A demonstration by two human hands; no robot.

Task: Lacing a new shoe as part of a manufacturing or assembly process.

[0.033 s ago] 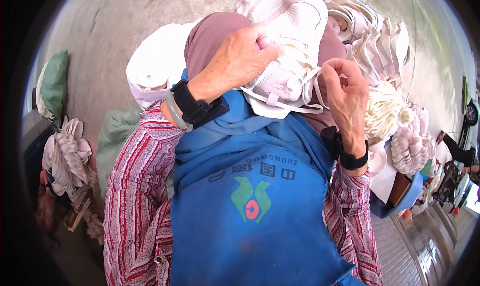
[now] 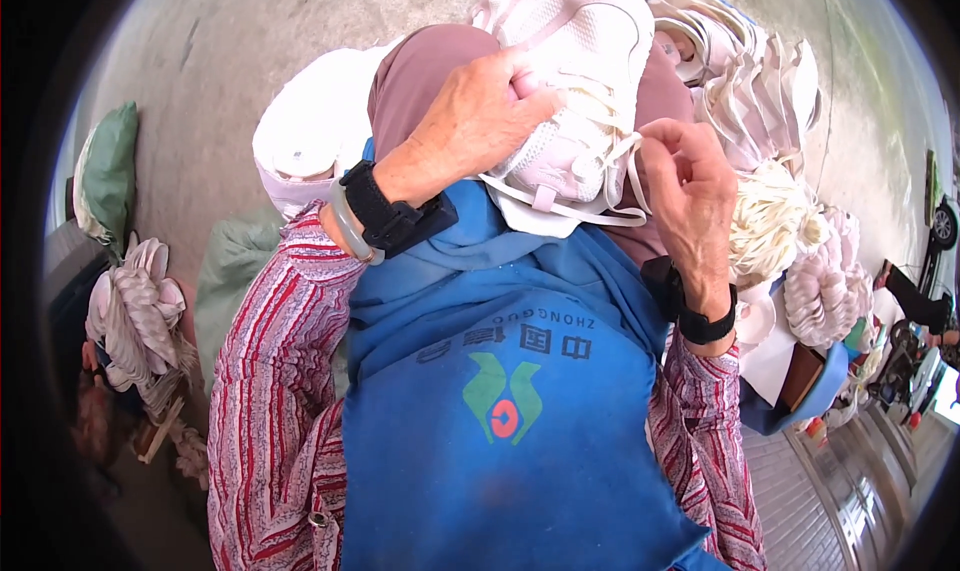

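A white and pale pink shoe upper [image 2: 600, 36] lies across my lap, over a blue apron [image 2: 500, 471]. A flat cream shoelace [image 2: 622, 217] runs through its eyelets, and a loose loop hangs at the near right end. My left hand [image 2: 480, 116] grips the upper's left edge, thumb pressed close to the lacing. Beside the right edge, my right hand [image 2: 690, 186] is closed in a pinch on the lace near the loop. Its fingertips partly hide the lace end.
Stacked pale uppers [image 2: 765, 101] lie at my right, with a bundle of cream laces [image 2: 775, 221] and more bunched pinkish uppers [image 2: 825, 291] nearer. At left are a white rounded bundle [image 2: 310, 116], a green sack [image 2: 108, 166] and hanging pale uppers [image 2: 140, 306].
My right hand has shifted very slightly left, toward the upper. My left hand and the upper stay practically where they were.
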